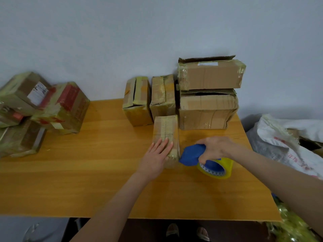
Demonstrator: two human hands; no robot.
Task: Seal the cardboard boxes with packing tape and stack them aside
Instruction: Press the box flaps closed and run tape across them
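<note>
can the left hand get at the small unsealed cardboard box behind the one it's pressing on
Probably yes. The left hand lies flat on the small taped cardboard box; the small unsealed cardboard box stands behind it, only bare orange wooden table between.

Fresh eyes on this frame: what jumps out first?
The blue tape dispenser, gripped by the right hand at the right of the table, sits just beside the small box that the left hand presses flat. Next come the pile of taped boxes at far left and the unsealed boxes stacked at the back right.
</note>
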